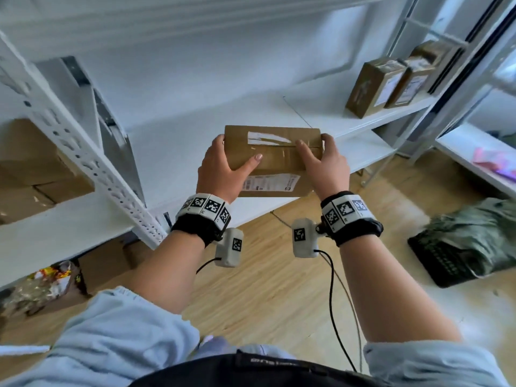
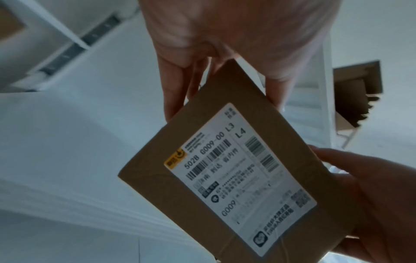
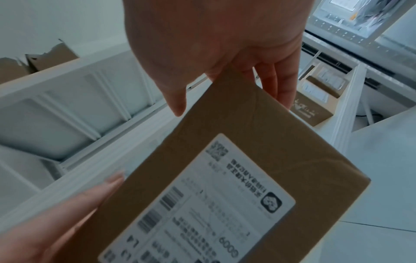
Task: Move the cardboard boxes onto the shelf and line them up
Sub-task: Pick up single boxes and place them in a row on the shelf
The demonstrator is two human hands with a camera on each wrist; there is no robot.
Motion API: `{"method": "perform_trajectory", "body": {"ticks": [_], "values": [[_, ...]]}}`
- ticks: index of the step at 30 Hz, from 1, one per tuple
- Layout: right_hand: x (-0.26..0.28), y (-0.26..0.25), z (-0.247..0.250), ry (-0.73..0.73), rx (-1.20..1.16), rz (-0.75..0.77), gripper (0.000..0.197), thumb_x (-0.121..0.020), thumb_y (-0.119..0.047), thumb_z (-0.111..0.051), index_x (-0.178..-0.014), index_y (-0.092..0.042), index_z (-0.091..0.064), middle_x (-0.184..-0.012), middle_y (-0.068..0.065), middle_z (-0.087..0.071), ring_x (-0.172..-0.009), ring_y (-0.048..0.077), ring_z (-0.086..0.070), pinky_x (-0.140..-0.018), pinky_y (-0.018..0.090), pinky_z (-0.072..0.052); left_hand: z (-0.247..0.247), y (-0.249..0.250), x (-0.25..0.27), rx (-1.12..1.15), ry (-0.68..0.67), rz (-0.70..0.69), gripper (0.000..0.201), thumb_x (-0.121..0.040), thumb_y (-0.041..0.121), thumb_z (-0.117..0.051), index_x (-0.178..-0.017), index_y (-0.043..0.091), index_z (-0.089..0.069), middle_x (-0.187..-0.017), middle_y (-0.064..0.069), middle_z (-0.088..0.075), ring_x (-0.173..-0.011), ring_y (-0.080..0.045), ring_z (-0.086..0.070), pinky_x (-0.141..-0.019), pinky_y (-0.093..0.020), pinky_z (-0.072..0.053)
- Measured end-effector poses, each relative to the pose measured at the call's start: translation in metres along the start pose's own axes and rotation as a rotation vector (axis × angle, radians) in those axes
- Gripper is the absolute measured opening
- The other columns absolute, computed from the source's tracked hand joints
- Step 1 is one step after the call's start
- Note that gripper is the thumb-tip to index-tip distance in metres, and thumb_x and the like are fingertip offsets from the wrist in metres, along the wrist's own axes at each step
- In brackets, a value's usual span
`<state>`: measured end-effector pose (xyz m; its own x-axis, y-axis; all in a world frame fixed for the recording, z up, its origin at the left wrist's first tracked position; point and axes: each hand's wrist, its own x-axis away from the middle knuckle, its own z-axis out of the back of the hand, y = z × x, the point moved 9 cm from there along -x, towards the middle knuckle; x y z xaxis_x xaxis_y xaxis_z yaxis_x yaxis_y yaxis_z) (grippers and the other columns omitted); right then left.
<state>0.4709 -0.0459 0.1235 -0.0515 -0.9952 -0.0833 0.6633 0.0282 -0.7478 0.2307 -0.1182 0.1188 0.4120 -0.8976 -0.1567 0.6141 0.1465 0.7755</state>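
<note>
Both of my hands have the cardboard box point(image 1: 275, 160) clamped between them: left hand point(image 1: 223, 169) on its left end, right hand point(image 1: 329, 166) on its right end, thumbs across the taped top and fingers wrapped round the far edges. I hold it in the air over the front part of the white shelf point(image 1: 173, 152), not yet resting on it, the shipping label point(image 2: 241, 178) facing down and toward me.

My grip is only a squeeze from the two ends, so as I see it the box could slip or twist if one hand loosens first. Setting it down crooked, or too near the front lip, would leave it tipping off or out of line.

Three boxes point(image 1: 391, 82) already stand in a row at the shelf's right end, well apart from mine, so I must carry it over beside them. More cartons point(image 1: 33, 169) fill the bay to my left. Below lies a wooden floor point(image 1: 279, 289) with a dark crate point(image 1: 438, 261) under a green bundle point(image 1: 474, 233).
</note>
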Motion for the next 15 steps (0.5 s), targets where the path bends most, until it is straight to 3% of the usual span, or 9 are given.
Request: {"method": "perform_trajectory", "body": {"ticks": [4, 8, 12, 15], "values": [[-0.043, 0.031, 0.015, 0.054, 0.007, -0.063, 0.052, -0.096, -0.058, -0.047, -0.124, -0.014, -0.049, -0.116, 0.01, -0.064, -0.107, 0.033, -0.06, -0.085, 0.037, -0.045, -0.041, 0.041, -0.04, -0.066, -0.078, -0.111, 0.091, -0.075, 0.068, -0.072, -0.144, 0.018, -0.04, -0.142, -0.002, -0.054, -0.129, -0.022, -0.051, -0.107, -0.039, -0.043], [-0.111, 0.056, 0.029, 0.088, 0.046, -0.118, 0.05, -0.099, -0.056, -0.042, -0.116, -0.01, -0.051, -0.118, 0.013, -0.063, -0.109, 0.034, -0.058, -0.082, 0.035, -0.039, -0.09, 0.076, -0.097, -0.11, -0.151, -0.233, 0.082, -0.074, 0.057, -0.08, -0.137, 0.016, -0.047, -0.134, -0.002, -0.06, -0.121, -0.022, -0.057, -0.103, -0.039, -0.046], [-0.19, 0.077, 0.043, 0.141, 0.066, -0.134, 0.057, -0.1, -0.057, -0.037, -0.118, -0.005, -0.054, -0.121, 0.016, -0.059, -0.111, 0.035, -0.056, -0.092, 0.04, -0.043, -0.139, 0.109, -0.16, -0.013, -0.207, -0.374, 0.08, -0.078, 0.04, -0.082, -0.141, 0.014, -0.041, -0.145, -0.005, -0.049, -0.132, -0.023, -0.048, -0.11, -0.038, -0.039], [-0.24, 0.098, 0.044, 0.155, 0.037, -0.189, 0.06, -0.101, -0.056, -0.034, -0.116, -0.002, -0.057, -0.118, 0.018, -0.058, -0.109, 0.035, -0.056, -0.093, 0.041, -0.043, -0.18, 0.122, -0.212, -0.036, -0.287, -0.434, 0.089, -0.076, 0.046, -0.081, -0.146, 0.027, -0.029, -0.154, -0.004, -0.037, -0.141, -0.028, -0.037, -0.117, -0.056, -0.025]]}}
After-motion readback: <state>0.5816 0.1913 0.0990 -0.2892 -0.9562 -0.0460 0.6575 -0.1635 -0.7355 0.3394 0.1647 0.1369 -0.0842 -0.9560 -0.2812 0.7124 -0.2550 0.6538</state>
